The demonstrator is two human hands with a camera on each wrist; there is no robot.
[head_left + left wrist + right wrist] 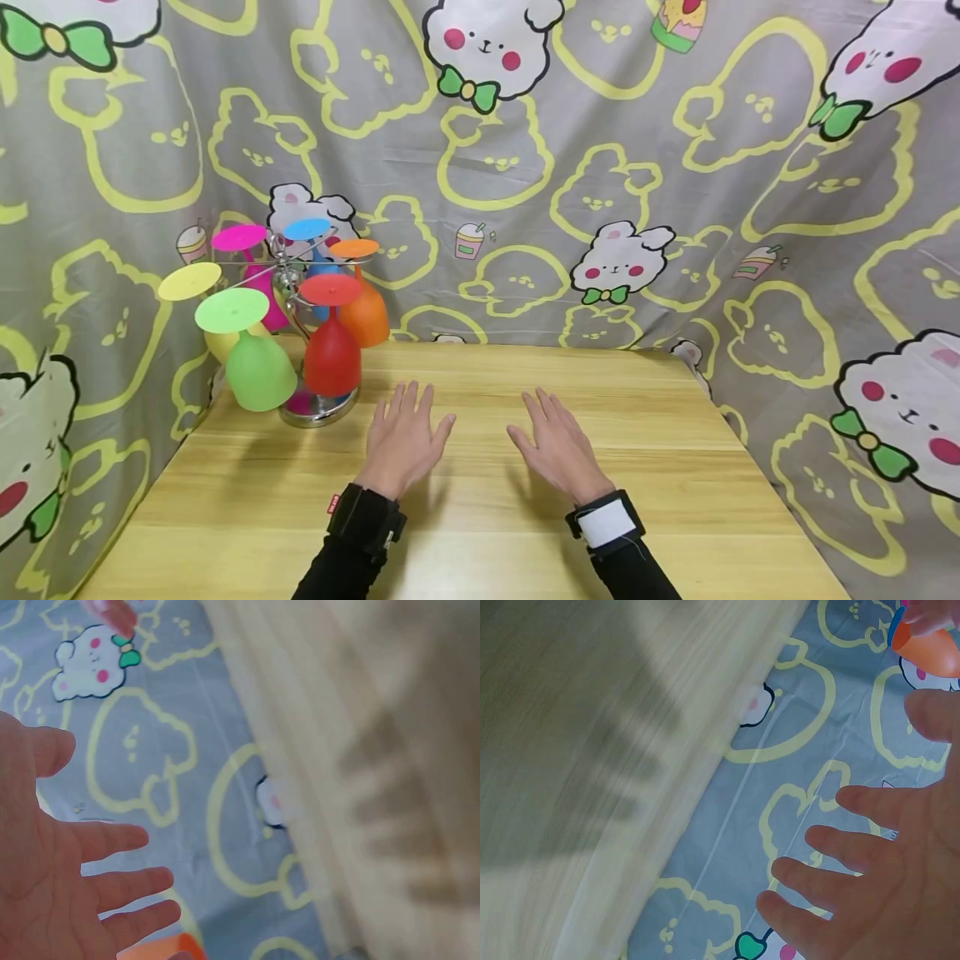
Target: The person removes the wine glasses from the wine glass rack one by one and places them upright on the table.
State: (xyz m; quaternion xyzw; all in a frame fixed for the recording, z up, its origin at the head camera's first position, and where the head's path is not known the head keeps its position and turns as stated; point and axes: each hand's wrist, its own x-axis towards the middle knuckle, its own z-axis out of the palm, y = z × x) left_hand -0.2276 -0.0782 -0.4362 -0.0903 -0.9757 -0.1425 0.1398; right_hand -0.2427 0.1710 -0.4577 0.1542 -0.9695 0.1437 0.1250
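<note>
My left hand (402,442) hovers over the wooden table, palm down with its fingers straight and spread, holding nothing. To its right, my right hand (561,446) is held the same way, also without anything in it. A metal rack (318,408) stands at the back left, nearest to my left hand. Colourful plastic goblets hang upside down from its arms: a red goblet (333,350), a green goblet (258,367), an orange goblet (365,312), and behind them yellow, pink and blue ones, partly hidden. In the left wrist view the left palm (45,862) shows bare.
The light wooden table (480,533) fills the space below both hands. A grey curtain (510,225) with yellow outlines and white cartoon animals hangs behind and along both sides. Black bands (363,521) circle both wrists.
</note>
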